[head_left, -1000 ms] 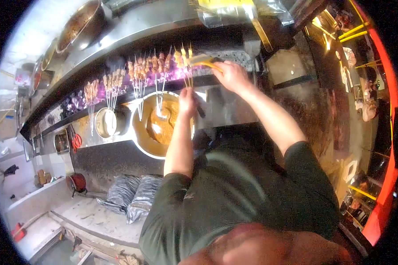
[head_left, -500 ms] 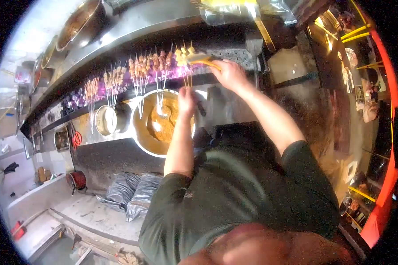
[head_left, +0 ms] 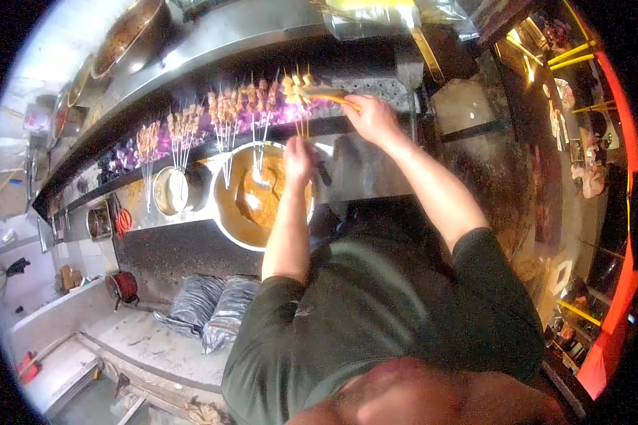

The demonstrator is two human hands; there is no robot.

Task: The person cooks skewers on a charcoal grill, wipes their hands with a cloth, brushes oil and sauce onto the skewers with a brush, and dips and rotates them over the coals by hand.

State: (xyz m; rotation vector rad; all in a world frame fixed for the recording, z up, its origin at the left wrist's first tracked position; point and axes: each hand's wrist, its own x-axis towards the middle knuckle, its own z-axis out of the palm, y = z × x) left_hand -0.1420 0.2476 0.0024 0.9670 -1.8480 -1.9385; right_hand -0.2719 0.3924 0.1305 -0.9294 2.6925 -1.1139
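My left hand (head_left: 299,157) is closed around the lower ends of a few skewers threaded with pale yellow pieces (head_left: 297,86), which lie over the grill. In my right hand (head_left: 373,119) is a flat brush (head_left: 324,93), gripped by its yellowish handle; its dark head is beside the pale pieces, and I cannot tell whether it touches them. Left of these, browned meat skewers (head_left: 223,106) lie in several bunches across the glowing coals. Below my left hand stands a large bowl of orange-brown sauce (head_left: 256,202) with a ladle (head_left: 264,176) in it, partly hidden by my forearm.
A smaller pot (head_left: 170,193) stands left of the sauce bowl on the grill's front ledge. Red-handled scissors (head_left: 123,222) hang farther left. Dark plastic sacks (head_left: 230,312) lie on the floor. Large metal pans (head_left: 129,39) rest beyond the grill, and a spatula (head_left: 408,71) lies at the right.
My right hand and the brush have shifted slightly to the right, the brush head sliding off the pale pieces. My left hand stays closed on the skewers, nearly still.
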